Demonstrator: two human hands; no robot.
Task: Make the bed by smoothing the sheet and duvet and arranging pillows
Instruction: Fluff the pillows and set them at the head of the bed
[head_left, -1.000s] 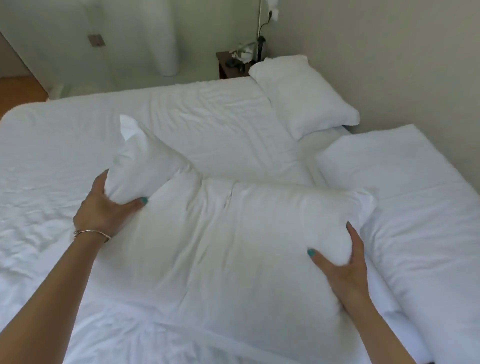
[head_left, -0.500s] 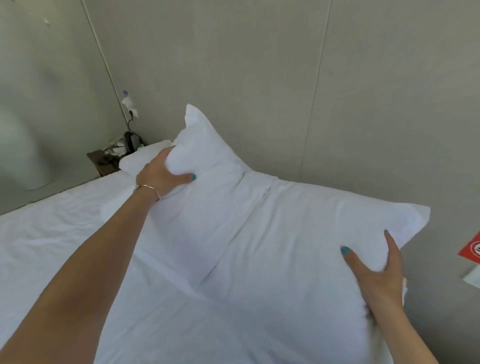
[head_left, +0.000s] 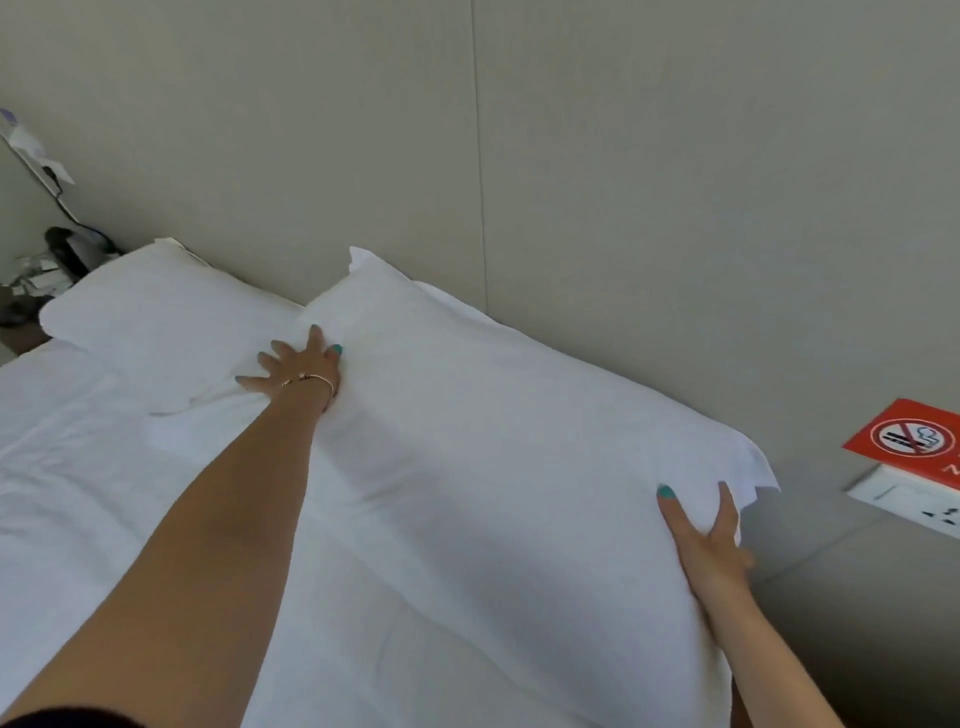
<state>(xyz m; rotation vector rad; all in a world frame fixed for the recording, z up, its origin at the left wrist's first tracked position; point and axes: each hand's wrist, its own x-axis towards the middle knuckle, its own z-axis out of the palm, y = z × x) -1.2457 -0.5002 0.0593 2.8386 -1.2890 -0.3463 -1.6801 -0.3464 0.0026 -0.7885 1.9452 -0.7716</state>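
Near pillow (head_left: 493, 415) lies at the bed's head edge, long axis along the wall, abutting the far pillow (head_left: 156, 306). Your left hand (head_left: 298, 366) presses its inner end, fingers spread; your right hand (head_left: 706, 540) pinches the outer corner.

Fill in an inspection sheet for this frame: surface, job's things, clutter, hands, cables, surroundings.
Surface: bed sheet, white, creased.
Job's things: near pillow lying along the wall; far pillow beside it, their ends meeting.
Clutter: dark items on the nightstand, too blurred to name.
Hands: left hand spread flat at the near pillow's far end; right hand in a grip on its near corner.
Cables: black cable down the wall.
Surroundings: no-smoking sign above a wall socket.
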